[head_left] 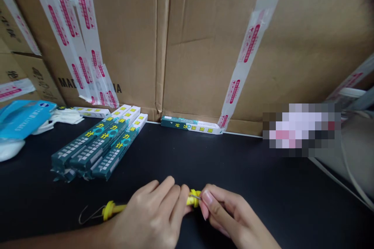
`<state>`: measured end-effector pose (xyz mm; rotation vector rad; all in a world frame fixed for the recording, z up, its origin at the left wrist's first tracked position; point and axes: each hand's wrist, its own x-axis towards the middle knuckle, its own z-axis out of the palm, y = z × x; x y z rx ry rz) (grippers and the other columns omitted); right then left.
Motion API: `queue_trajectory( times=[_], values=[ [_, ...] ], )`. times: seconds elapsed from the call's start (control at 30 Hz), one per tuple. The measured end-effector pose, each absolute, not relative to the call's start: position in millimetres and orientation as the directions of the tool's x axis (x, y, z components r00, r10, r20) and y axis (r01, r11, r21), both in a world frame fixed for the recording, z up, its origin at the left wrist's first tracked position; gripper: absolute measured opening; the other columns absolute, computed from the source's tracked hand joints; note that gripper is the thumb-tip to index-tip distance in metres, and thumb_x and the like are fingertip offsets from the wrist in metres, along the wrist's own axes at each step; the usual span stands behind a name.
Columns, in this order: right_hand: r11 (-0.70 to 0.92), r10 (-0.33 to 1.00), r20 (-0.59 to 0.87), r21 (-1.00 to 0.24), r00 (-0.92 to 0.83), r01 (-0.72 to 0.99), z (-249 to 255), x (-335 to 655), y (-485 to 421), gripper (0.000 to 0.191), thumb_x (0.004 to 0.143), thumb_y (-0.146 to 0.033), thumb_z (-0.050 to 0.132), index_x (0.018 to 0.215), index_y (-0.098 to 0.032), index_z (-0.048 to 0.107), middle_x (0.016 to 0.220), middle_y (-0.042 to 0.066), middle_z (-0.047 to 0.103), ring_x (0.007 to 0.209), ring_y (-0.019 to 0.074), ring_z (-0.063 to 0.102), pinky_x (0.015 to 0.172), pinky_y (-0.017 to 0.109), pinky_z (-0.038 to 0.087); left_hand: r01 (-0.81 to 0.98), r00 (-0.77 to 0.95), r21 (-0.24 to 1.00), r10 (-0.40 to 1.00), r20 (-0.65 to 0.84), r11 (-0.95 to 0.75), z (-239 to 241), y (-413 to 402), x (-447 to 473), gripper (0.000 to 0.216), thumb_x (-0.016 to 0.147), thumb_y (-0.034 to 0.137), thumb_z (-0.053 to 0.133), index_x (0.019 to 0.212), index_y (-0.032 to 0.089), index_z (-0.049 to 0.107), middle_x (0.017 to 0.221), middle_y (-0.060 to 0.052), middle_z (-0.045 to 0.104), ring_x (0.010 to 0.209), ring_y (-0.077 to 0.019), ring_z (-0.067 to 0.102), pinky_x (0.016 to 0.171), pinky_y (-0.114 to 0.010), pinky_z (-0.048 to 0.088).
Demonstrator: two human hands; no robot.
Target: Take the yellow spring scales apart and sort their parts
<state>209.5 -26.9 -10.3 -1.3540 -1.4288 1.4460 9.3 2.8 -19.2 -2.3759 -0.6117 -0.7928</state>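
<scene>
Over the near tabletop [187, 159], the left hand [152, 212] is clasping the yellow tube [119, 208] while the right hand [229, 212] is pinching its end wire [195, 197]; a slack pinch could be letting it slip. Beyond, slim boxes [101, 144] are lying.

We see a smooth, matt tabletop [187, 155]; over it, a plastic tube [110, 210] and metal hook [80, 221]; behind it, cardboard [198, 66] under glossy tape [249, 44].

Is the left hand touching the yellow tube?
Touching: the head view shows the left hand closed over the yellow tube, whose ends emerge on both sides.
</scene>
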Motion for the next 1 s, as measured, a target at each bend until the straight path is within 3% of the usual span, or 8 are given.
queue_trajectory(
  times=[0.1,0.2,0.27,0.33,0.4,0.53,0.77,1.0],
  values=[
    [-0.096,0.962,-0.163,-0.954,-0.221,0.286,-9.1,211.9,-27.5,0.059,0.094,-0.072,0.043,0.066,-0.021,0.051,0.063,-0.005,0.038,0.059,0.0142,0.036,0.056,0.027,0.030,0.581,0.706,-0.326,0.263,0.657,-0.746,-20.4,3.9,12.1,0.026,0.106,0.020,0.040,0.104,0.011,0.065,0.081,-0.002,0.076,0.081,-0.0208,0.072,0.065,-0.033,0.051],
    [0.058,0.985,-0.022,-0.896,-0.173,0.441,-10.0,216.1,-29.4,0.050,0.101,-0.058,0.041,0.067,-0.022,0.049,0.066,-0.003,0.047,0.063,0.0154,0.047,0.061,0.027,0.038,0.590,0.704,-0.302,0.293,0.647,-0.749,-20.2,4.5,14.0,0.027,0.106,0.024,0.040,0.102,0.011,0.064,0.078,-0.002,0.073,0.074,-0.0211,0.070,0.062,-0.034,0.051],
    [0.154,0.986,0.105,-0.866,-0.128,0.476,-10.9,218.6,-30.0,0.036,0.100,-0.051,0.049,0.077,-0.023,0.052,0.078,0.000,0.057,0.070,0.0165,0.055,0.067,0.027,0.045,0.596,0.703,-0.298,0.305,0.642,-0.746,-20.3,5.1,13.7,0.027,0.106,0.024,0.040,0.102,0.011,0.063,0.076,-0.002,0.071,0.068,-0.0209,0.068,0.060,-0.034,0.050],
    [0.190,0.980,0.144,-0.873,-0.135,0.450,-11.1,219.6,-29.5,0.023,0.095,-0.047,0.061,0.098,-0.024,0.058,0.095,0.003,0.066,0.081,0.0186,0.063,0.075,0.027,0.051,0.601,0.699,-0.310,0.296,0.651,-0.737,-20.2,5.3,12.4,0.026,0.106,0.020,0.038,0.103,0.010,0.063,0.076,-0.002,0.070,0.067,-0.0209,0.068,0.059,-0.034,0.051],
    [0.175,0.975,0.094,-0.884,-0.202,0.433,-10.6,218.7,-28.1,0.029,0.091,-0.045,0.068,0.111,-0.025,0.063,0.105,0.005,0.072,0.090,0.0212,0.068,0.082,0.029,0.054,0.608,0.694,-0.328,0.283,0.661,-0.723,-19.0,4.6,11.0,0.028,0.106,0.018,0.036,0.105,0.010,0.062,0.077,-0.003,0.071,0.069,-0.0210,0.069,0.063,-0.034,0.053],
    [0.107,0.970,0.004,-0.906,-0.244,0.410,-10.4,213.7,-24.9,0.026,0.092,-0.048,0.066,0.097,-0.024,0.076,0.092,0.004,0.078,0.086,0.0241,0.072,0.079,0.030,0.055,0.616,0.710,-0.365,0.292,0.641,-0.698,-12.8,0.6,10.2,0.032,0.107,0.019,0.031,0.106,0.010,0.062,0.076,-0.002,0.071,0.068,-0.0180,0.069,0.057,-0.029,0.050],
    [-0.090,0.965,-0.112,-0.991,-0.238,0.100,-13.4,211.8,-24.2,0.030,0.086,-0.047,0.075,0.103,-0.023,0.079,0.103,0.007,0.080,0.100,0.0270,0.073,0.087,0.030,0.057,0.578,0.774,-0.433,0.297,0.559,-0.692,-7.9,-4.0,12.0,0.027,0.107,0.021,0.039,0.105,0.008,0.063,0.074,-0.003,0.070,0.063,-0.0166,0.068,0.050,-0.028,0.047],
    [-0.030,0.983,-0.059,-0.985,-0.172,0.169,-17.8,209.2,-27.9,0.027,0.087,-0.046,0.073,0.102,-0.023,0.074,0.097,0.006,0.079,0.090,0.0247,0.073,0.080,0.029,0.057,0.587,0.753,-0.404,0.291,0.590,-0.702,-9.2,-3.8,11.0,0.030,0.107,0.019,0.035,0.102,0.010,0.063,0.070,-0.002,0.069,0.061,-0.0158,0.067,0.051,-0.027,0.049]
  ],
)
